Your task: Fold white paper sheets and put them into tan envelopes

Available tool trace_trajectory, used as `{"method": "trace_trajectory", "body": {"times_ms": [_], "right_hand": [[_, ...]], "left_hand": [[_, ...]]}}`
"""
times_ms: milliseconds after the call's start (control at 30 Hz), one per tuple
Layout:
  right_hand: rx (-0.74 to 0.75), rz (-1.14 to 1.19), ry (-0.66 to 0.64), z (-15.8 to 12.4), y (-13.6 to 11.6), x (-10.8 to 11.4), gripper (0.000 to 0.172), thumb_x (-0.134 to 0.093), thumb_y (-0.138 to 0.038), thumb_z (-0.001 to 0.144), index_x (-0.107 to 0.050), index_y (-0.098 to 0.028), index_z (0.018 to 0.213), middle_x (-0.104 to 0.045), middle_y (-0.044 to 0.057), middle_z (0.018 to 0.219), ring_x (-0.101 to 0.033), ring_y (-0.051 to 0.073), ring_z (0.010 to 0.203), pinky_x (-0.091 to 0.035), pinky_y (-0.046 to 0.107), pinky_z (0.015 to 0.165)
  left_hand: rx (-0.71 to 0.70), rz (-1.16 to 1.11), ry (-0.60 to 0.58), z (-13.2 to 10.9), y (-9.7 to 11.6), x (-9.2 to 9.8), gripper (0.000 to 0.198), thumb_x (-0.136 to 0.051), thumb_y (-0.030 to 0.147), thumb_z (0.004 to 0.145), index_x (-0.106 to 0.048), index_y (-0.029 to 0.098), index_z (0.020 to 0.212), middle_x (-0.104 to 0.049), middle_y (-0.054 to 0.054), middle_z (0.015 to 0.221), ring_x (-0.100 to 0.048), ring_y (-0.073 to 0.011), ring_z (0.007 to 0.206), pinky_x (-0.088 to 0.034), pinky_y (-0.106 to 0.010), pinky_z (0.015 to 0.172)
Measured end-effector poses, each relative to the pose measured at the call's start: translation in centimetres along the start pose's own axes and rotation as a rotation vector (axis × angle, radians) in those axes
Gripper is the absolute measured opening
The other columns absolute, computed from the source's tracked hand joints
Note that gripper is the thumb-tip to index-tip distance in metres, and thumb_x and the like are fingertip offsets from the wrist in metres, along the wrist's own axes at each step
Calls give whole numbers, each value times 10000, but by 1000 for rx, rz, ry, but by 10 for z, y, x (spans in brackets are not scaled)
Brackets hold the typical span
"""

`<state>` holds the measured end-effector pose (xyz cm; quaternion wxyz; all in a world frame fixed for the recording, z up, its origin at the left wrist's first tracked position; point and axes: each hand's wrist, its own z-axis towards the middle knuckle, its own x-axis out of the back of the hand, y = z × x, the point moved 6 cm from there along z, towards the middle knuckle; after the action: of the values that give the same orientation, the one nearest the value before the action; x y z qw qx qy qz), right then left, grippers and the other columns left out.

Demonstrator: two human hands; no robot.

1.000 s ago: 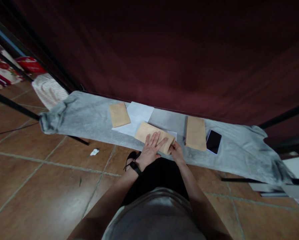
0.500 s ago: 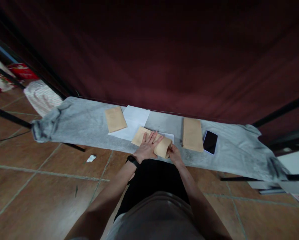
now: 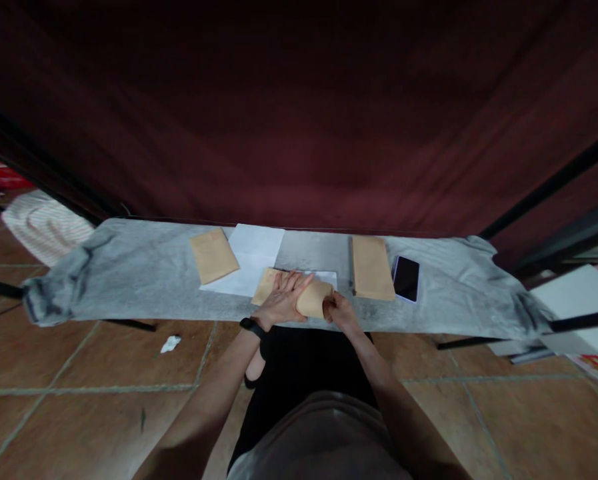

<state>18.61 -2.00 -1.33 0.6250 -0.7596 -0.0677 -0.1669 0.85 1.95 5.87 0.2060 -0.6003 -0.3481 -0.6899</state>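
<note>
A brown paper envelope (image 3: 315, 298) lies near the front edge of the cloth-covered bench, its right end curled up. My left hand (image 3: 283, 301) is spread flat on its middle, fingers apart. At the curled right end, the closed fingers of my right hand (image 3: 339, 311) hold the envelope's edge, fingertips partly hidden. White paper (image 3: 329, 276) shows just behind the envelope. A larger white sheet (image 3: 253, 253) lies to the left, partly under another brown envelope (image 3: 213, 255).
A stack of brown envelopes (image 3: 373, 268) lies right of my hands, beside a dark-screened phone (image 3: 407, 279). Grey cloth (image 3: 143, 273) covers the narrow bench, with a dark red curtain (image 3: 299, 133) behind. A crumpled white scrap (image 3: 171, 344) is on the tiled floor.
The camera view has shifted, moving the bench items slightly left in the picture. The envelope's curled end looks lower and flatter. Both hands remain on it.
</note>
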Motion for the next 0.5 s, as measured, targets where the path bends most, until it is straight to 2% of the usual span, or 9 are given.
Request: {"method": "trace_trajectory", "body": {"times_ms": [100, 200, 267, 333, 433, 500], "right_hand": [[10, -76, 93, -4, -7, 10, 120, -589, -221, 787, -645, -234, 892, -661, 20, 728, -630, 185, 667, -497, 281, 640], [99, -151, 213, -10, -22, 26, 211, -565, -201, 804, -645, -228, 997, -662, 71, 988, -635, 213, 918, -494, 315, 844], [180, -168, 256, -13, -33, 34, 259, -527, -211, 829, -646, -226, 1059, -641, 85, 1102, -617, 215, 992, -481, 330, 911], [213, -130, 183, -11, -41, 35, 239, -501, -218, 844, -671, -235, 1012, -660, 68, 1076, -622, 207, 971, -484, 320, 903], [173, -47, -36, -6, -43, 24, 171, -531, -172, 784, -680, -247, 743, -681, 3, 786, -630, 183, 787, -491, 272, 758], [154, -19, -114, -3, -42, 21, 177, -560, -131, 716, -644, -243, 609, -626, -33, 613, -597, 162, 664, -469, 247, 654]], "left_hand": [[-4, 24, 25, 2, 2, 1, 1241, -842, 510, 624, -130, 246, 1606, -362, -168, 1546, -246, -388, 1482, -83, -615, 1210], [11, 41, 50, 2, 2, 2, 1238, -833, 534, 626, -135, 240, 1606, -385, -169, 1520, -281, -387, 1460, -93, -611, 1208], [20, 38, 63, 3, 1, 1, 1251, -833, 539, 626, -119, 240, 1608, -395, -171, 1508, -300, -380, 1449, -98, -609, 1208], [28, 22, 74, 3, 2, 1, 1276, -840, 541, 619, -95, 237, 1609, -402, -172, 1499, -317, -374, 1438, -109, -606, 1206], [33, 1, 88, 5, 5, -1, 1303, -842, 572, 611, -74, 235, 1609, -409, -171, 1490, -338, -374, 1423, -135, -602, 1202], [9, 9, 94, 5, 11, -1, 1283, -829, 593, 625, -82, 244, 1609, -424, -166, 1474, -352, -372, 1413, -145, -598, 1200]]}}
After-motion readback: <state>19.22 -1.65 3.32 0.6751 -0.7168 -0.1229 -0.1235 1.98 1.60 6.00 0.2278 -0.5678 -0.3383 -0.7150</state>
